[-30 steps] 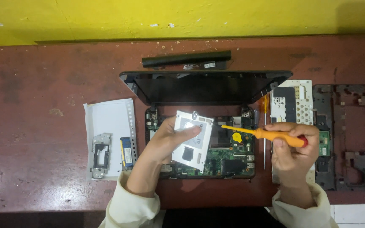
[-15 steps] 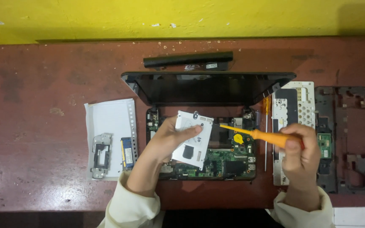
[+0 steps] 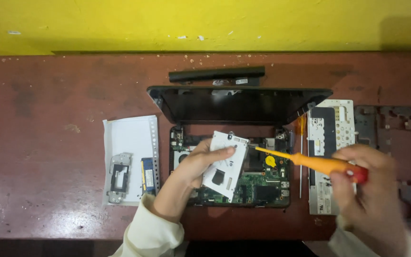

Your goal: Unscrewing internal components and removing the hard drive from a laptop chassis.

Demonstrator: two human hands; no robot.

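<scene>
Grip status: your left hand (image 3: 193, 164) clasps the white drive caddy (image 3: 225, 164) over the opened laptop (image 3: 262, 183), your right hand (image 3: 357, 183) clenches the orange screwdriver (image 3: 310, 162) beside it.

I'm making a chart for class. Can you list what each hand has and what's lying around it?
left hand: holds white drive-shaped part over open laptop's circuit board
right hand: grips orange screwdriver, tip by the part
left of laptop: paper sheet with metal bracket and memory stick
behind the lid: long black battery
right: keyboard plate
</scene>
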